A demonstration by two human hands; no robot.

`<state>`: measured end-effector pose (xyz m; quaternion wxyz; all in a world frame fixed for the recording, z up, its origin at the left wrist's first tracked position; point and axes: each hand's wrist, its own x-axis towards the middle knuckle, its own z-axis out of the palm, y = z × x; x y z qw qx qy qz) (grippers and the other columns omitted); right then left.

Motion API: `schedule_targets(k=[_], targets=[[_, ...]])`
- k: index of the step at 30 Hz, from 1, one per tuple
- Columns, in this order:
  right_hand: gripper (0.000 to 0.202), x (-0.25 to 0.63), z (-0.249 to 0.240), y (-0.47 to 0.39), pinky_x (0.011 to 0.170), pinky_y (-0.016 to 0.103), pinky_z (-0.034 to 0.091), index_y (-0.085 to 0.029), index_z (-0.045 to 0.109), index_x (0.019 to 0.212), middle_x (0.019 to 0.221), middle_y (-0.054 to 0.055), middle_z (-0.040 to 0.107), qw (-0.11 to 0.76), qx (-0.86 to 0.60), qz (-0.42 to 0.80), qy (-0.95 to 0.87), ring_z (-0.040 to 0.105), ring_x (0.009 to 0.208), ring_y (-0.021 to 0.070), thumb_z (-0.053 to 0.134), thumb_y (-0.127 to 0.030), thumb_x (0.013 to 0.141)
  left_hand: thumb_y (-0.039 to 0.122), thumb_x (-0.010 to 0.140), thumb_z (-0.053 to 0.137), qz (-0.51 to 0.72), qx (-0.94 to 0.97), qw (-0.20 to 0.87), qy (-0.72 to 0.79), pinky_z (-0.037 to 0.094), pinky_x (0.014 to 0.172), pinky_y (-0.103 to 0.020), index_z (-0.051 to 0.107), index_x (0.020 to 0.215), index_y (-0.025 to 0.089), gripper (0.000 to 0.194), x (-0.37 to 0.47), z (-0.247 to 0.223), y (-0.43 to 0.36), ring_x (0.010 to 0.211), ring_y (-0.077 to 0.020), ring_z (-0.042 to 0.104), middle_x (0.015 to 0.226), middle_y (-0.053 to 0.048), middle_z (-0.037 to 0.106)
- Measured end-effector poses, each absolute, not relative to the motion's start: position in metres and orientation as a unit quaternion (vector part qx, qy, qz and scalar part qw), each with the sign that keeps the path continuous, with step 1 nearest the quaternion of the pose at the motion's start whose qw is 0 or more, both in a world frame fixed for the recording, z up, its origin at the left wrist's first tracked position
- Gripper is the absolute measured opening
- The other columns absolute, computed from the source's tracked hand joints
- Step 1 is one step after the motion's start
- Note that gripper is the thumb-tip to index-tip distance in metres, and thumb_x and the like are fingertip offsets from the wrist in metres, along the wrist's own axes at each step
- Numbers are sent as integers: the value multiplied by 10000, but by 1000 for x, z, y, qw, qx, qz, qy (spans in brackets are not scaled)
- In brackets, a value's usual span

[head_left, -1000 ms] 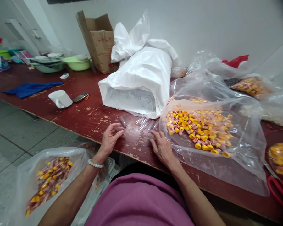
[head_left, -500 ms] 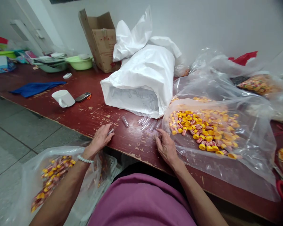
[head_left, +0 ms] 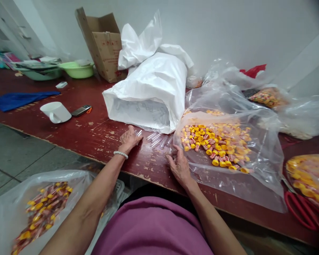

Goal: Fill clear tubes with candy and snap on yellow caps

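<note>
Several clear tubes [head_left: 154, 139] lie on the dark red table in front of a white sack [head_left: 151, 88], whose open mouth shows more clear tubes. My left hand [head_left: 130, 138], with a beaded bracelet at the wrist, has its fingers closed around clear tubes left of that pile. To the right of the pile, my right hand [head_left: 179, 163] has its thumb and fingers bent around a clear tube [head_left: 170, 150]. Beside it, a clear plastic bag [head_left: 266, 177] holds many yellow caps with red-and-white wrapped pieces [head_left: 218, 145].
A white mug [head_left: 55, 112], a phone [head_left: 81, 110] and a blue cloth [head_left: 21, 100] lie at left. Behind stand a cardboard box [head_left: 106, 53] and a green basin [head_left: 77, 70]. Red scissors [head_left: 303, 212] are at far right. Another filled bag [head_left: 7, 202] hangs below the table edge.
My left hand has moved right and forward from the table edge to the tubes. My right hand has closed in on a tube. The view has shifted to the right.
</note>
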<state>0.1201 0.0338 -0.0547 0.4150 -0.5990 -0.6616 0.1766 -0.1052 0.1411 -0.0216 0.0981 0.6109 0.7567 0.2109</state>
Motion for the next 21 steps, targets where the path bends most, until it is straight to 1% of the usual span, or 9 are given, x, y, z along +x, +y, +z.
schedule_targets(k=[3, 6, 8, 10, 12, 13, 15, 18, 21], targets=[[518, 122, -52, 33, 633, 307, 453, -132, 413, 1309, 819, 49, 647, 430, -606, 206, -637, 551, 587, 154, 538, -283, 829, 364, 645, 646, 243, 624, 142, 729, 440, 781, -402, 556, 1019, 175, 429, -112, -19, 142, 937, -335, 620, 924, -149, 668], [488, 121, -48, 29, 616, 286, 453, -154, 443, 1296, 819, 35, 648, 450, -586, 254, -625, 534, 567, 134, 538, -280, 835, 358, 679, 627, 260, 630, 180, 709, 456, 712, -328, 608, 932, 179, 311, -119, -20, 126, 819, -251, 632, 840, -75, 672], [442, 117, -43, 25, 631, 273, 462, -173, 478, 1262, 855, 30, 655, 472, -563, 290, -613, 547, 603, 125, 540, -289, 839, 383, 711, 630, 317, 630, 253, 663, 457, 658, -271, 604, 952, 177, 319, -114, -23, 104, 752, -190, 619, 810, -34, 658], [416, 109, -38, 20, 640, 261, 472, -182, 498, 1234, 880, 26, 663, 493, -539, 330, -598, 565, 639, 120, 550, -299, 838, 377, 701, 679, 404, 609, 370, 574, 458, 649, -237, 581, 966, 177, 346, -102, -28, 78, 744, -154, 603, 826, -13, 644], [420, 101, -35, 16, 659, 259, 487, -187, 492, 1235, 899, 26, 669, 504, -515, 368, -588, 591, 685, 123, 562, -299, 836, 332, 696, 717, 464, 567, 491, 472, 472, 699, -235, 557, 951, 178, 338, -86, -33, 55, 800, -146, 603, 885, -15, 641], [419, 98, -34, 14, 681, 263, 496, -193, 491, 1237, 916, 28, 670, 507, -505, 379, -587, 604, 717, 128, 565, -291, 835, 308, 708, 717, 474, 551, 536, 430, 479, 739, -241, 548, 947, 181, 319, -77, -35, 46, 847, -149, 607, 936, -23, 643], [413, 95, -34, 13, 751, 283, 510, -215, 497, 1237, 998, 39, 660, 513, -492, 380, -592, 622, 814, 141, 568, -254, 832, 259, 744, 699, 474, 535, 597, 363, 484, 801, -253, 539, 965, 187, 282, -62, -39, 36, 931, -157, 610, 1026, -39, 642], [387, 99, -36, 12, 837, 306, 507, -245, 555, 1193, 1092, 46, 609, 523, -493, 331, -611, 605, 942, 158, 570, -176, 813, 198, 770, 677, 460, 552, 628, 299, 464, 906, -276, 536, 1081, 196, 342, -49, -41, 33, 1049, -179, 595, 1136, -67, 626], [406, 105, -39, 11, 847, 307, 505, -259, 593, 1171, 1001, 40, 595, 513, -506, 268, -640, 590, 932, 158, 560, -110, 795, 175, 771, 672, 440, 578, 626, 285, 413, 1008, -321, 495, 1223, 191, 486, -44, -41, 34, 1164, -214, 547, 1246, -105, 585]])
